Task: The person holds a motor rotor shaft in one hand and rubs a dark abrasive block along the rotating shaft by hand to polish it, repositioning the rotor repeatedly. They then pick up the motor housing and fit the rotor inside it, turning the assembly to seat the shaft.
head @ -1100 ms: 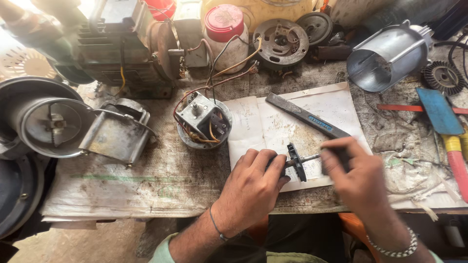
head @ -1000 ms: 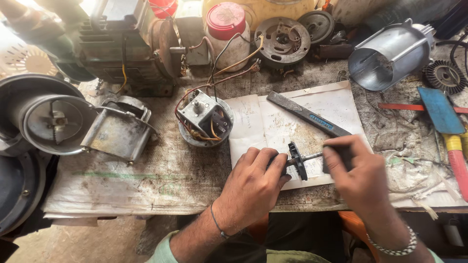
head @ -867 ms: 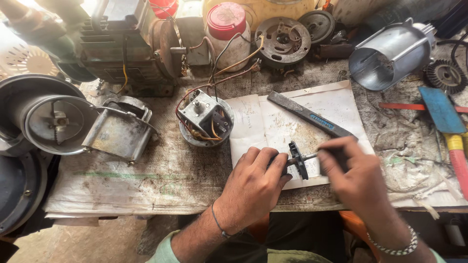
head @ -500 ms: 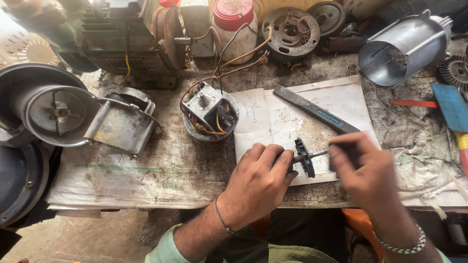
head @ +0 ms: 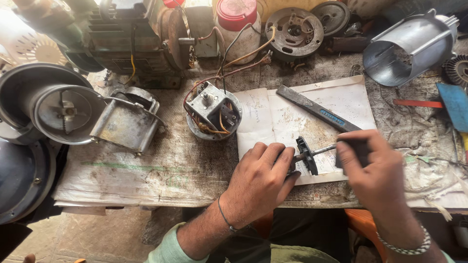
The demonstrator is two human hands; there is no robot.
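While two hands grip one rotor (head: 307, 156), one file (head: 317, 108), one paper sheet (head: 263, 122).

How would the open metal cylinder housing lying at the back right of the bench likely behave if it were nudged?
The metal cylinder housing lies on its side, so a push might set it rolling, though its outer ribs would probably check that. It looks like thin, hollow sheet metal, so likely light for its size and stiff. The cluttered bench around it would probably stop it soon.

Lying open left of the left hand (head: 261, 182): bare bench cloth (head: 146, 170). Crowding the back edge: small motor (head: 213, 111), flat file (head: 317, 108), metal cylinder (head: 407, 48).
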